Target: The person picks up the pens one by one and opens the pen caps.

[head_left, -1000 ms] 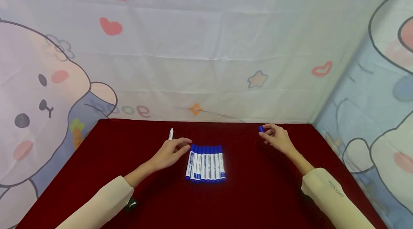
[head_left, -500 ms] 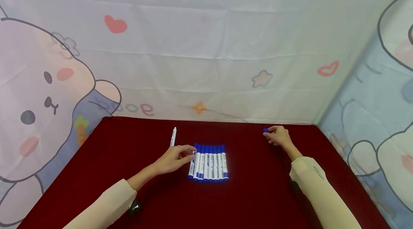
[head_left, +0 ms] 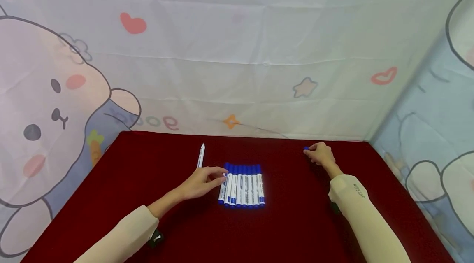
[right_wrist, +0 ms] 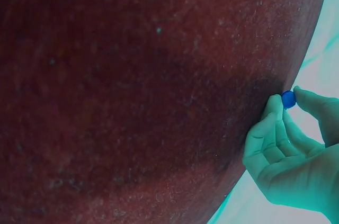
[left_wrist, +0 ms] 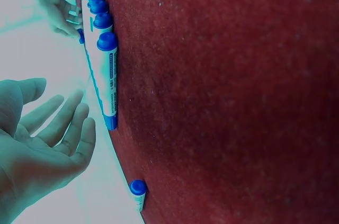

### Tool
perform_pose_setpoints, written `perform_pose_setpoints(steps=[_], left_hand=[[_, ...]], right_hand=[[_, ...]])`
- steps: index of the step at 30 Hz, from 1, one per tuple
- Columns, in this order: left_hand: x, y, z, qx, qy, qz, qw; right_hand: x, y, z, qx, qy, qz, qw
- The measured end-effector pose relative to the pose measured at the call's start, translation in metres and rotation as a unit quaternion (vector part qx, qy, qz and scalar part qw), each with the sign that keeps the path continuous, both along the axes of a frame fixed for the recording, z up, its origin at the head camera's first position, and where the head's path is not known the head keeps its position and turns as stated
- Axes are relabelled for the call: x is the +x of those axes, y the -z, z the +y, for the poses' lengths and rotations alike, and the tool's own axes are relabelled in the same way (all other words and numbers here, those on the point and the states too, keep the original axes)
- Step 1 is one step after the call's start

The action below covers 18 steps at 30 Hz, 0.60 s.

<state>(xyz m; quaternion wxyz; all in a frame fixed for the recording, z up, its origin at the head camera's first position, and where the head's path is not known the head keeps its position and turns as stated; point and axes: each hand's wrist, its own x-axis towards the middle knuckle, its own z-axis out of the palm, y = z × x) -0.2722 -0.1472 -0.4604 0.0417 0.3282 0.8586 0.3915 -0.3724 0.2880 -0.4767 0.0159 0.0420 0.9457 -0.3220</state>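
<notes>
Side by side on the red cloth lies a row of several white whiteboard markers (head_left: 242, 189) with blue caps. My left hand (head_left: 201, 182) hovers by the row's left end, fingers loosely bent; the left wrist view shows that hand (left_wrist: 53, 134) apart from the markers, holding nothing. Beyond it a lone white marker (head_left: 201, 156) lies with its uncapped white tip pointing away. Far to the right, my right hand (head_left: 321, 154) pinches a small blue marker cap (right_wrist: 288, 99) between thumb and fingertips, low at the cloth. Whether the cap touches the cloth I cannot tell.
The red cloth (head_left: 289, 222) covers the whole table. A pale printed curtain (head_left: 237, 49) rises along the table's back edge, and another patterned curtain (head_left: 426, 139) stands at the right side.
My right hand has lowered the blue cap toward the cloth. My left hand has drawn slightly nearer to me, uncovering more of the lone marker. The head view has shifted a little.
</notes>
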Motion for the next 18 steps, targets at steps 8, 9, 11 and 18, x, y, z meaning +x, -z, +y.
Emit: perform_pose_setpoints(steps=[8, 9, 11, 18], left_hand=[[0.003, 0.003, 0.0, 0.002, -0.01, -0.016, 0.9998], [0.004, 0.004, 0.0, 0.003, -0.015, -0.015, 0.9998], [0.004, 0.004, -0.001, 0.005, -0.023, -0.013, 0.9996], [0.004, 0.004, -0.005, 0.005, -0.034, 0.006, 0.9994]], right_hand=[[0.001, 0.002, 0.001, 0.024, 0.016, -0.031, 0.999], [0.002, 0.002, 0.001, 0.025, 0.016, -0.033, 0.999], [0.001, 0.002, 0.0, 0.026, 0.013, -0.037, 0.999], [-0.002, -0.008, 0.0, 0.016, -0.03, -0.074, 0.997]])
